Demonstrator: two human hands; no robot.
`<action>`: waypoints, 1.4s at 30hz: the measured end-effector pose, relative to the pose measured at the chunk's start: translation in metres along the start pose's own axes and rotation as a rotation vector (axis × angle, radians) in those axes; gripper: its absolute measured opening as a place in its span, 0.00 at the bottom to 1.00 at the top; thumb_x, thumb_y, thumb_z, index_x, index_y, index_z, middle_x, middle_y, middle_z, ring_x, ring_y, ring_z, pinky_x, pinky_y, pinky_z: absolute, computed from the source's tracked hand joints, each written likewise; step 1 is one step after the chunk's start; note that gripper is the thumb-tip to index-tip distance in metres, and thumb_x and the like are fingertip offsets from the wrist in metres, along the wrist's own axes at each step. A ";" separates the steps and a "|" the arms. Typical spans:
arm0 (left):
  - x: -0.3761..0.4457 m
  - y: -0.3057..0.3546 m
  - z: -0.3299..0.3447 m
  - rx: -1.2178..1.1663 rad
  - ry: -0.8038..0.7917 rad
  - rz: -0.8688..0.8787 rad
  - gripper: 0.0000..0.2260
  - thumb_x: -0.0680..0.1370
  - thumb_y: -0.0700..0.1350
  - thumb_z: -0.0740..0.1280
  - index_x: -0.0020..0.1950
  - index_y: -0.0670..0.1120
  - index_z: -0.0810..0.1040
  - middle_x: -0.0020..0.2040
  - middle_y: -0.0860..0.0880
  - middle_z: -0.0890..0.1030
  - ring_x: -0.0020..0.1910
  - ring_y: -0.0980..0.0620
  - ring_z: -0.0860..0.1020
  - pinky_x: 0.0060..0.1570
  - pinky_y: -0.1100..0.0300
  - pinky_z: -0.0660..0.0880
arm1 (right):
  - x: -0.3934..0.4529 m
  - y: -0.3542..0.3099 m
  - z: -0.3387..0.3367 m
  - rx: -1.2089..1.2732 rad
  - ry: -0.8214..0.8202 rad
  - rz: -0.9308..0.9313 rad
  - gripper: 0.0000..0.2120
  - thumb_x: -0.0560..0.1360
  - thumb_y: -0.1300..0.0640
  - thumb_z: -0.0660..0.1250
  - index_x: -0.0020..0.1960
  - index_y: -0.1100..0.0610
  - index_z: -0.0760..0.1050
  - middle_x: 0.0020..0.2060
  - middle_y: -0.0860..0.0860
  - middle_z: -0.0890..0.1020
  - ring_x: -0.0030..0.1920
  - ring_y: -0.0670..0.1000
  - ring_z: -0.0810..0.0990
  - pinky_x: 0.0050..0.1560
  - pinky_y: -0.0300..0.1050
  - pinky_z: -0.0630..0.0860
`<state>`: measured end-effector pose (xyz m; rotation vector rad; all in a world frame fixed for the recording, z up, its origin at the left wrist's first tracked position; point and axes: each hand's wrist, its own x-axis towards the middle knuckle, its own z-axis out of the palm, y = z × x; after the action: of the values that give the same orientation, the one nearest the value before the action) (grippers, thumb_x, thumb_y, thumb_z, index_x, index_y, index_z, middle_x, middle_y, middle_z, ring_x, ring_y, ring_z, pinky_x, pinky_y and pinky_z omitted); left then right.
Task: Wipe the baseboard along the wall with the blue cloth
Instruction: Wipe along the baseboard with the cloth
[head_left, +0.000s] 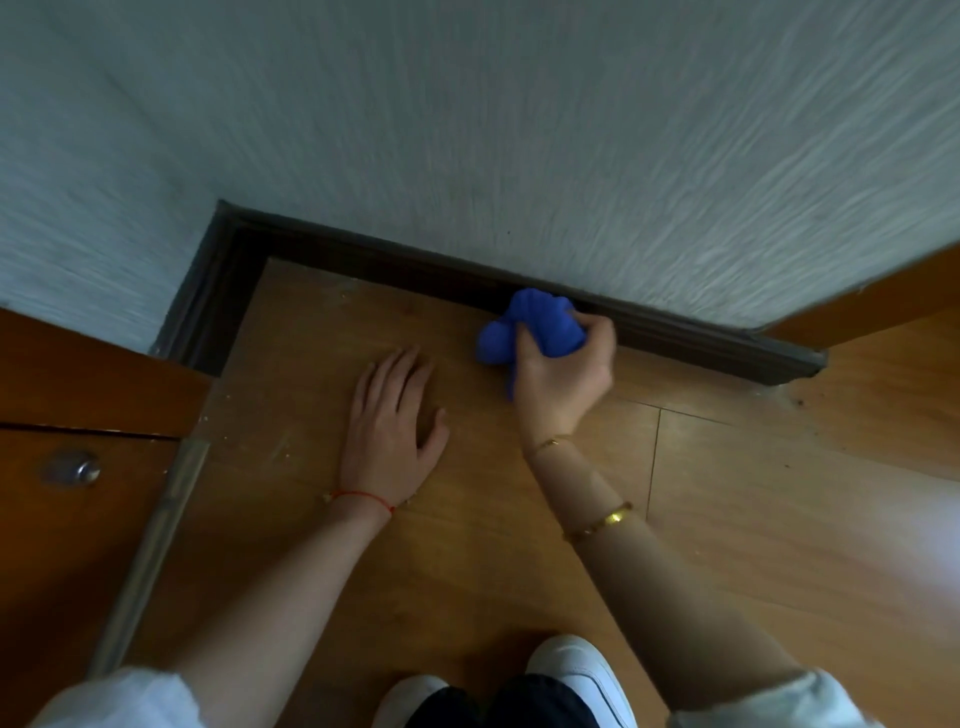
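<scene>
A dark brown baseboard (395, 265) runs along the foot of the textured white wall (519, 130), from a corner at the left to an end at the right. My right hand (563, 364) grips a bunched blue cloth (535, 325), and the cloth's top touches the baseboard near its middle. My left hand (389, 431) rests flat on the wooden floor (727, 493), fingers spread, a little left of the cloth and apart from it.
A second stretch of baseboard (208, 306) turns down the left wall. A wooden door (67, 499) with a metal knob (72, 469) and a threshold strip (156, 540) lie at the left. Another wooden panel (883, 296) stands at the right. White shoes (576, 670) are at the bottom.
</scene>
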<state>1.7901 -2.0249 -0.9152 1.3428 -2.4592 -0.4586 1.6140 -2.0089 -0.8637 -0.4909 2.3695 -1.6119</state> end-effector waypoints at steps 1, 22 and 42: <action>0.000 0.000 0.000 0.010 -0.002 -0.008 0.25 0.80 0.53 0.60 0.75 0.42 0.72 0.75 0.42 0.71 0.76 0.45 0.64 0.80 0.47 0.54 | -0.008 -0.005 0.015 0.010 -0.046 -0.016 0.16 0.67 0.62 0.78 0.51 0.59 0.75 0.46 0.51 0.80 0.44 0.45 0.77 0.47 0.28 0.72; -0.001 0.000 -0.001 -0.018 -0.030 0.009 0.24 0.82 0.53 0.59 0.76 0.44 0.69 0.78 0.44 0.68 0.78 0.46 0.62 0.80 0.45 0.54 | 0.024 0.008 -0.049 -0.077 0.109 -0.035 0.18 0.66 0.59 0.78 0.51 0.59 0.75 0.47 0.51 0.81 0.47 0.48 0.79 0.51 0.37 0.74; 0.003 0.044 0.014 -0.019 -0.107 0.144 0.25 0.82 0.53 0.57 0.76 0.43 0.69 0.77 0.42 0.68 0.78 0.43 0.63 0.77 0.39 0.61 | 0.056 0.040 -0.108 -0.136 0.110 -0.082 0.18 0.67 0.61 0.77 0.53 0.62 0.74 0.49 0.54 0.79 0.48 0.46 0.75 0.51 0.31 0.69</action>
<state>1.7501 -2.0029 -0.9092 1.1510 -2.6091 -0.5292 1.5171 -1.9260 -0.8618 -0.5447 2.5856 -1.5555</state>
